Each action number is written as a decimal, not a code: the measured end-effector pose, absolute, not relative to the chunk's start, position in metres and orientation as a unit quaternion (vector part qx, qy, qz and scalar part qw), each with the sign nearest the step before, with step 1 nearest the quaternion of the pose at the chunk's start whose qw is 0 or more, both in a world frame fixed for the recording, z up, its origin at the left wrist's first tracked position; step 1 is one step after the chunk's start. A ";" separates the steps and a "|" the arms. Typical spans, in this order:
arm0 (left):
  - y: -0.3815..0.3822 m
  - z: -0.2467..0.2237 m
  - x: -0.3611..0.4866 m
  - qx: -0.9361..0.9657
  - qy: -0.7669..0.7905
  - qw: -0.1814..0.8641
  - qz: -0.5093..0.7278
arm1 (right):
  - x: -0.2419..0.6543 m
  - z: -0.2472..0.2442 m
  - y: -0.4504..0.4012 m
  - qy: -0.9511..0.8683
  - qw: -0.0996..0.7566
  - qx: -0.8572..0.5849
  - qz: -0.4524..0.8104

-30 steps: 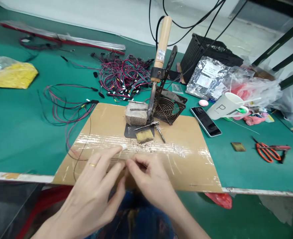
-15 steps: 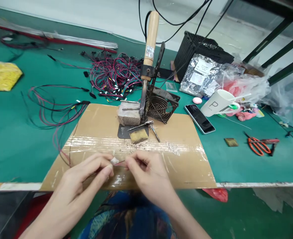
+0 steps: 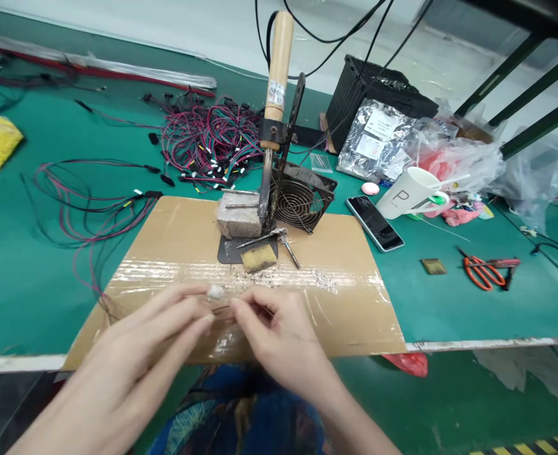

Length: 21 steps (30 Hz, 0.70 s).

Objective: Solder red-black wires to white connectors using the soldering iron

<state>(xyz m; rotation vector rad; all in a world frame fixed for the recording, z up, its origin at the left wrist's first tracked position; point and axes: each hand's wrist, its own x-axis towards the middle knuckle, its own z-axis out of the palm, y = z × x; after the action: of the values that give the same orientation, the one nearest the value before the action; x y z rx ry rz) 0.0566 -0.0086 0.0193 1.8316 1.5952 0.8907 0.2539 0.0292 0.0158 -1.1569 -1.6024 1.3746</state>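
Observation:
Both hands are low over the cardboard sheet (image 3: 349, 303), close together with fingertips facing. My left hand (image 3: 155, 335) has its thumb and fingers closed on a thin wire (image 3: 220, 309); a white covering sits on its index fingertip. Thumb and index finger of my right hand (image 3: 281, 325) pinch the same wire a short way to the right. The wire's ends are hidden by the fingers. From the left hand's side, a loose red and black cable (image 3: 86, 243) trails over the green mat. Behind the hands, a wooden-handled soldering iron (image 3: 279, 57) stands upright in its holder.
A yellow sponge (image 3: 258, 258), a wrapped block (image 3: 238, 215) and a small fan (image 3: 302, 199) surround the iron. Farther back lies a heap of cables (image 3: 212, 136). To the right are a phone (image 3: 375, 223), a white mug (image 3: 409, 193) and orange-handled scissors (image 3: 482, 272).
My left hand's fingers have straightened and lie closer along the wire. The right hand has shifted slightly left, still pinching. The whole view has moved a little.

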 end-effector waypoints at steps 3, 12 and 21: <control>-0.005 0.028 0.062 0.589 0.654 0.287 0.377 | 0.253 0.013 0.030 -0.616 0.365 -0.452 0.531; -0.005 0.010 0.087 0.452 0.632 0.444 0.445 | 0.242 0.022 0.030 -0.582 0.391 -0.443 0.559; -0.018 -0.003 0.082 0.378 0.613 0.511 0.469 | 0.240 0.021 0.034 -0.480 0.460 -0.468 0.582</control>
<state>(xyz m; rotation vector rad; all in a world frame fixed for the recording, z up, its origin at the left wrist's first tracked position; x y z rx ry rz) 0.0822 -0.0178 -0.0029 0.9105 1.4755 1.1286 0.2402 0.0340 0.0212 -1.1507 -1.1825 1.4321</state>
